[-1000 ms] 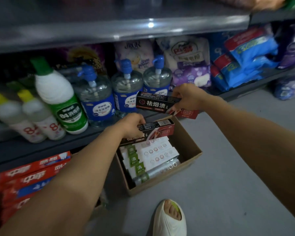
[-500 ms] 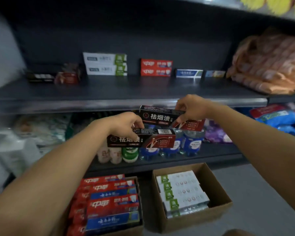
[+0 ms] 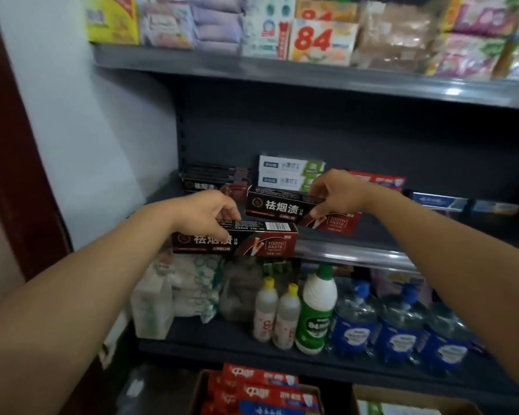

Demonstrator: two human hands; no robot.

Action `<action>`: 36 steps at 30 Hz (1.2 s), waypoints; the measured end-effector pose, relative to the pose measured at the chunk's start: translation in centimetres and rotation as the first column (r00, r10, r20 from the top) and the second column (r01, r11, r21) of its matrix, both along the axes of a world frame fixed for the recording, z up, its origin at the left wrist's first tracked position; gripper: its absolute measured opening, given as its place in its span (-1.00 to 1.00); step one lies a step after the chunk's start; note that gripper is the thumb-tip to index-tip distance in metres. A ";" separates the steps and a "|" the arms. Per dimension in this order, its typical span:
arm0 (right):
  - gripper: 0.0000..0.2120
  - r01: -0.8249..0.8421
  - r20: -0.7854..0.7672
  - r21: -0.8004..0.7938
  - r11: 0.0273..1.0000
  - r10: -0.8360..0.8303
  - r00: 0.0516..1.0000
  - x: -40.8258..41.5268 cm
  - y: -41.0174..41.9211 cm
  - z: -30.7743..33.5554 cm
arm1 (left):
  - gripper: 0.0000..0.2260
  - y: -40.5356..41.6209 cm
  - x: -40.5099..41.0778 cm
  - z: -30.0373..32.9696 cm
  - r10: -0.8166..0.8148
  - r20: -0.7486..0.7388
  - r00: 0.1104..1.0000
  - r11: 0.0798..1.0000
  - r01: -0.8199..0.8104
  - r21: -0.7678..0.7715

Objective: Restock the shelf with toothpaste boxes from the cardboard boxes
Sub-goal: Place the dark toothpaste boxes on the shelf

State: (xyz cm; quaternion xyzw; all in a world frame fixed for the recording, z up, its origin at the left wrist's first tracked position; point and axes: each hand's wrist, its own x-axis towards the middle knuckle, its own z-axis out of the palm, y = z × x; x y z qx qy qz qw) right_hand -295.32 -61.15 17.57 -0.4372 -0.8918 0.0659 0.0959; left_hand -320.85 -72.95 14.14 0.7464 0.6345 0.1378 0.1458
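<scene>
My left hand [image 3: 206,212] grips a black-and-red toothpaste box [image 3: 252,244] by its left end, in front of the middle shelf's edge [image 3: 351,254]. My right hand [image 3: 336,193] holds a second identical black-and-red toothpaste box [image 3: 277,206] a little higher, over the shelf board. At the back of that shelf stand black toothpaste boxes [image 3: 206,178], white-and-green toothpaste boxes [image 3: 288,173], red ones [image 3: 384,182] and blue ones [image 3: 438,202]. At the bottom edge, one cardboard box [image 3: 200,390] holds red and blue toothpaste boxes; a second cardboard box [image 3: 402,396] shows at the right.
The lower shelf carries white bottles [image 3: 277,316], a green-labelled bottle [image 3: 316,310], blue-capped jugs [image 3: 399,322] and soft white packs [image 3: 174,292]. The top shelf [image 3: 312,76] is packed with bagged goods. A white wall [image 3: 87,139] bounds the shelving on the left.
The view has tilted up from the cardboard boxes to the middle shelf. Both hands have lifted their black toothpaste boxes from below the shelf edge up to shelf level.
</scene>
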 end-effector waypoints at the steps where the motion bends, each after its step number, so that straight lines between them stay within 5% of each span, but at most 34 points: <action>1: -0.69 -0.007 -0.001 0.008 1.000 0.007 1.000 -1.3 0.6 0.0 | -0.67 0.2 -1.2 -0.1 0.017 0.007 1.000 1.000 -0.017 0.003; 19: -0.64 -0.141 0.058 0.090 0.986 0.136 0.989 -23.5 12.2 -5.4 | -0.63 6.6 -17.0 -1.2 0.249 0.041 0.968 0.968 -0.250 0.014; 36: -0.65 -0.170 0.150 0.265 0.949 0.134 0.980 -26.0 16.7 -7.5 | -0.62 11.4 -18.5 -2.7 0.221 0.038 0.975 0.975 -0.221 -0.006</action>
